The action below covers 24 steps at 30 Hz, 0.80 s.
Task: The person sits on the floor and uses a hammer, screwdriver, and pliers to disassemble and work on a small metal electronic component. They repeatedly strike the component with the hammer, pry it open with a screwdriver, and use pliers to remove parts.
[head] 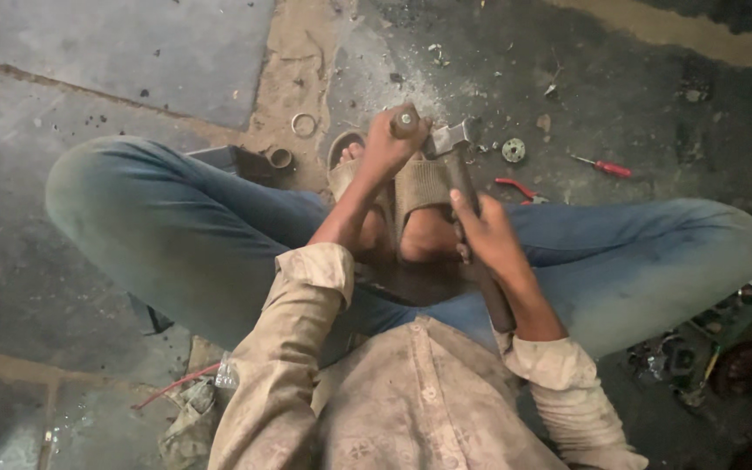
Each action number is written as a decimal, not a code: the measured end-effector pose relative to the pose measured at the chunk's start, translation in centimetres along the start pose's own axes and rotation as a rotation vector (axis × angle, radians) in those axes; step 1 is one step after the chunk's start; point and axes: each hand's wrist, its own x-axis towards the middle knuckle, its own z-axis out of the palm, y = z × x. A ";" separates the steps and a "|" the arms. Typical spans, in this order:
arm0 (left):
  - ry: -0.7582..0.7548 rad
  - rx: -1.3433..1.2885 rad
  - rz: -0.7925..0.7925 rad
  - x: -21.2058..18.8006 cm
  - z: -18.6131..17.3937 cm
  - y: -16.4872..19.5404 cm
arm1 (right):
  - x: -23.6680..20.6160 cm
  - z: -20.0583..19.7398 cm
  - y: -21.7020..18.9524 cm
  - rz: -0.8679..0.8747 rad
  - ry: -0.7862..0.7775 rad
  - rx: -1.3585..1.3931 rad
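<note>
**Hammer head against a punch, down on the workshop floor**

The person sits on the floor (pixel 567 70) with knees spread wide in blue jeans (pixel 184 235), feet in tan sandals (pixel 419 187) drawn together in front. The left hand (pixel 386 146) is clenched around a short metal punch (pixel 405 120), held roughly upright above the sandals, its round top end showing over the fist. The right hand (pixel 487 233) grips the dark handle of a hammer (pixel 461 165) about midway along; the handle runs back toward the body past the wrist, and the steel head sits just beside the punch's top, touching it or very nearly so. What the punch's lower end stands on is hidden by the fist and the feet.

Around them the floor is littered. A metal ring (pixel 304 124) lies near the left foot, with a small tube-like part (pixel 280 157) just beside the left knee. On the other side lie a round toothed disc (pixel 513 151), a red-handled screwdriver (pixel 604 166) and red-handled pliers (pixel 520 189), the pliers close to the right knee. Pale grit and metal scraps are scattered over the dark patch ahead of the feet.
</note>
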 end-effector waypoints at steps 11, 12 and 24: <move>0.066 0.102 0.045 -0.1 0.6 -0.9 | -2.5 -0.3 -5.3 -0.428 0.202 -0.473; 0.073 0.130 0.077 0.0 0.8 -0.9 | -3.0 -0.5 -6.4 -0.587 0.239 -0.556; 0.109 0.119 0.126 -0.3 1.0 -1.5 | -1.7 -0.3 -8.4 -0.551 0.220 -0.658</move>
